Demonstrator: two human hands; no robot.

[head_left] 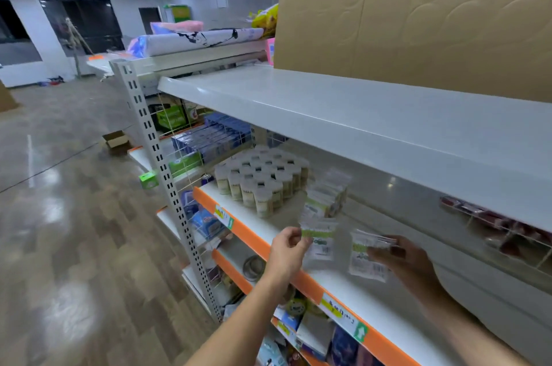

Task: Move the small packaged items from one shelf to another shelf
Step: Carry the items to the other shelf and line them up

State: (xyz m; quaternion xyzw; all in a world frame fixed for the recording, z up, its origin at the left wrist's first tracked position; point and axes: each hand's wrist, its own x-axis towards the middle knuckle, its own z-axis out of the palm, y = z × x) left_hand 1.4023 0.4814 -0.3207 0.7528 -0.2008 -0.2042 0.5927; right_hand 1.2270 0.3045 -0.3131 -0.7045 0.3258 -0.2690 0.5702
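My left hand (288,249) pinches the top of a small clear packet with a green band (321,238), held just above the white shelf with the orange front edge (301,277). To its right, my right hand (403,258) grips a stack of the same small packets (366,255) over that shelf. Behind them a row of the same packets (325,200) stands upright on the shelf. Above it runs a bare white top shelf (343,105).
A block of round plastic jars (263,179) fills the shelf's left end. A large cardboard sheet (418,13) stands on the top shelf's rear. Red packs (490,220) sit at the right in a wire divider. Lower shelves hold mixed goods. Open floor lies to the left.
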